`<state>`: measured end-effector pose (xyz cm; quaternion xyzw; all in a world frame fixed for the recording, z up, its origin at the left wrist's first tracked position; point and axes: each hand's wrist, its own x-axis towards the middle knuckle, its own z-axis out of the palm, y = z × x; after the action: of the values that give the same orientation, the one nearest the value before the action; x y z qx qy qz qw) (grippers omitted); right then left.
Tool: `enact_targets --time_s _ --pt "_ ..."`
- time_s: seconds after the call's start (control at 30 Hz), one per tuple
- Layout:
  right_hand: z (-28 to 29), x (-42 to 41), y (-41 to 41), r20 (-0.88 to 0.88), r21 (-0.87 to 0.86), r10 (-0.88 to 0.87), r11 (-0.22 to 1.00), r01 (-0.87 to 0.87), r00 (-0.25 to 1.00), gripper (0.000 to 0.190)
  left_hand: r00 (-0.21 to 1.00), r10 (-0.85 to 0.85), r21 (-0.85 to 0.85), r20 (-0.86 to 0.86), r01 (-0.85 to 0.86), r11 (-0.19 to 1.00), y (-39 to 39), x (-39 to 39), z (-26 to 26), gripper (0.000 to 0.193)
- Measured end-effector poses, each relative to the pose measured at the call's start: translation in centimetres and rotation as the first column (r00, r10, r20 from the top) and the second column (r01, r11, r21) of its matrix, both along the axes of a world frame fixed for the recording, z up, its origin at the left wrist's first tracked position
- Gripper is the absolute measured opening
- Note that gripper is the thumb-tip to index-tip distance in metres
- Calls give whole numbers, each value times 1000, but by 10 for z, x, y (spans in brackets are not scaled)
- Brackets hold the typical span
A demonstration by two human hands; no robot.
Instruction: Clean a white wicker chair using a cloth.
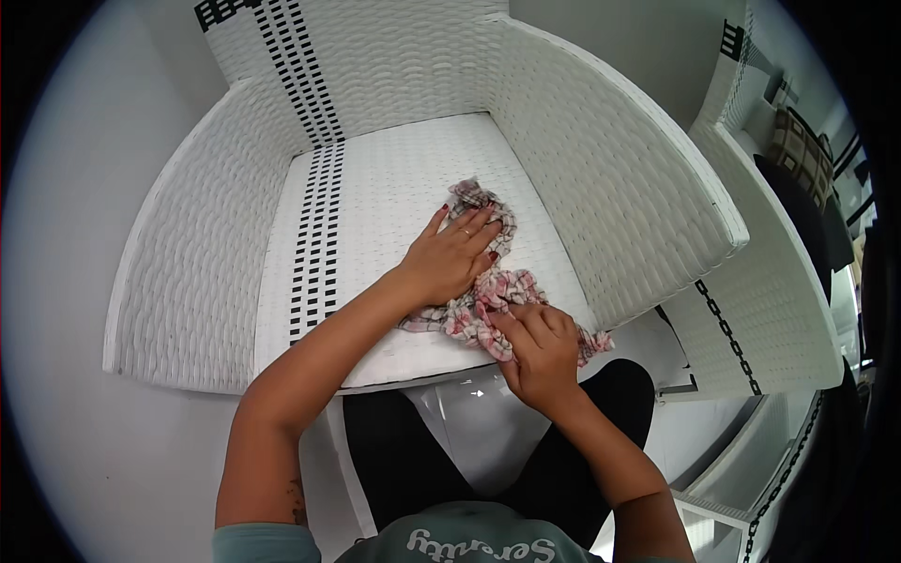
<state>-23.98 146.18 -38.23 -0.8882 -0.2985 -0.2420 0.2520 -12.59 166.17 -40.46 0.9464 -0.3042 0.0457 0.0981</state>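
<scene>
A white woven wicker armchair with black checked stripes stands in front of me, its seat facing up. On the right part of the seat lies a crumpled plaid cloth in white, pink and grey. My left hand presses flat on the cloth's upper part, fingers spread slightly. Nearer to me, at the seat's front edge, my right hand grips the bunched lower part of the cloth between thumb and curled fingers. One end of the cloth sticks out to the right of that hand.
Another white woven chair with a dark chain-like stripe stands close on the right. Behind it is a brown checked cushion. A white woven piece with a similar stripe is at the lower right. The armchair's high sides flank the seat.
</scene>
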Motion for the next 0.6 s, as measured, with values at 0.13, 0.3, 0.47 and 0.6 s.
enact_targets --time_s 0.13,0.3,0.47,0.6 --pt "-5 -1 -6 22 20 31 999 -31 999 42 946 325 39 -23 -324 945 0 105 20 51" --pt "0 7 -8 22 17 39 999 -40 999 42 974 226 -66 -15 -227 972 -41 105 27 53" --pt "-4 7 -9 4 -7 53 999 -53 999 41 991 -109 -115 73 117 987 -64 50 4 51" --pt "-2 7 -13 -69 -13 74 997 -75 995 42 978 109 -126 180 -87 988 -47 136 -4 51"
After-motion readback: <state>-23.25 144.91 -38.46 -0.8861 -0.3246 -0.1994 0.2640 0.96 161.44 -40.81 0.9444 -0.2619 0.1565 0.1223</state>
